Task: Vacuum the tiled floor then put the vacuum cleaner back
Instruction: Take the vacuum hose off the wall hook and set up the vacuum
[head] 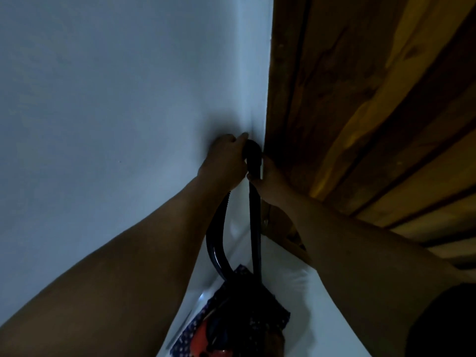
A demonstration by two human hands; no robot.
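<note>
Both my arms reach forward into a dim corner where a pale wall meets a wooden door. My left hand [226, 161] grips the top of the black vacuum tube [253, 157] against the wall. My right hand [270, 180] holds the same tube from the right, just below. A black ribbed hose [216, 238] loops down from the tube to the vacuum cleaner body [239, 320], dark with a red part, which stands low between my arms. The tube's lower stretch [256, 240] runs straight down to the body.
A pale wall [116, 99] fills the left side. A wooden door [360, 99] with dark grain takes up the right. White floor [296, 279] shows around the vacuum. A blue patterned cloth [185, 336] lies under or beside the vacuum body.
</note>
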